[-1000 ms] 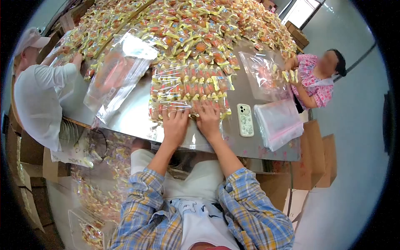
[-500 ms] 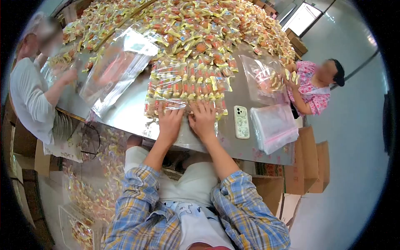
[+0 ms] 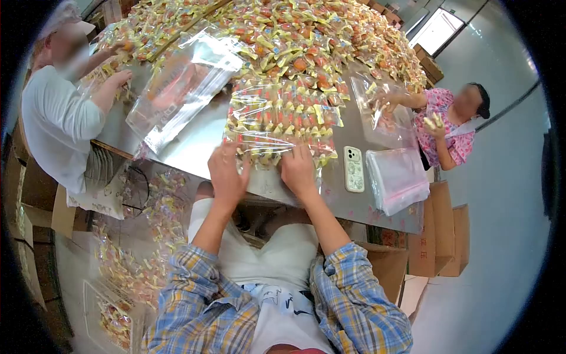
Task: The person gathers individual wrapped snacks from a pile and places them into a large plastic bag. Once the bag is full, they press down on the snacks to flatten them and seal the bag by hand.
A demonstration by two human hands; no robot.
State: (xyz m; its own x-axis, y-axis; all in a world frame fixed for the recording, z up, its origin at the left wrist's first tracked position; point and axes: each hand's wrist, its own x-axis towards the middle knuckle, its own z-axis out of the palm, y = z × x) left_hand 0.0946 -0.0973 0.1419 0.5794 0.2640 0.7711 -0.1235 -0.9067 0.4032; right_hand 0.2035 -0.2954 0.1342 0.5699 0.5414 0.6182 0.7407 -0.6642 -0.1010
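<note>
A clear plastic bag (image 3: 277, 121) filled with rows of small yellow-and-red wrapped snacks lies flat on the metal table in front of me. At its near left corner is my left hand (image 3: 229, 177), slightly blurred, thumb apart from the fingers. My right hand (image 3: 299, 172) rests on the bag's near edge, fingers stretched over the plastic. The bag's open-looking clear flap (image 3: 268, 182) shows between my wrists. Beyond the bag rises a large heap of loose wrapped snacks (image 3: 295, 44).
Flat clear bags (image 3: 183, 88) lie left of the filled one. At right are a phone (image 3: 354, 169), a stack of empty bags (image 3: 398, 180) and cardboard boxes (image 3: 433, 230). Co-workers sit at left (image 3: 65, 112) and right (image 3: 451, 127), handling snacks.
My left hand has slid off the top of the bag to its near left corner. My right hand has shifted slightly right. The right co-worker's hands have moved apart; the left co-worker reaches toward the heap.
</note>
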